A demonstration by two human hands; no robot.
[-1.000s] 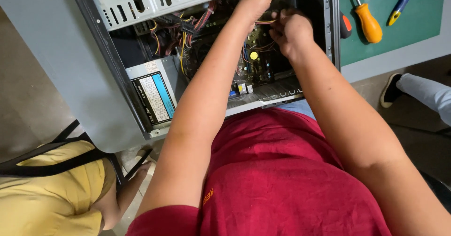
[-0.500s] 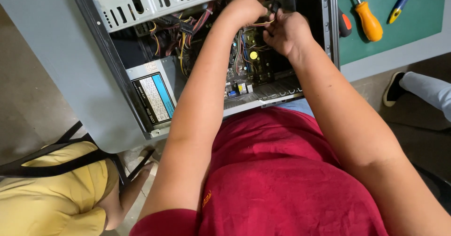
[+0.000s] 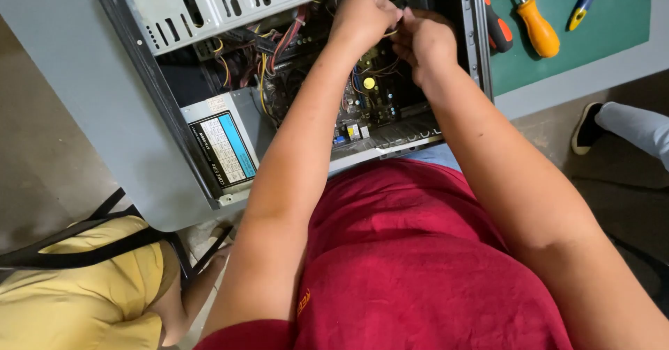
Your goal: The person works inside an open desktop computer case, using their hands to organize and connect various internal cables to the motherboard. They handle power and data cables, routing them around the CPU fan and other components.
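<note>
Both hands (image 3: 397, 29) inside open computer case (image 3: 139, 113)

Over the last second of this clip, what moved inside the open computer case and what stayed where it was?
The left hand, which a second ago reached with fingers spread toward the top of the case, has drawn back and closed up beside the right hand; the two now meet over a thin wire above the motherboard. What they grip is too small to tell. The computer case, power supply and orange screwdriver stayed put.
</note>
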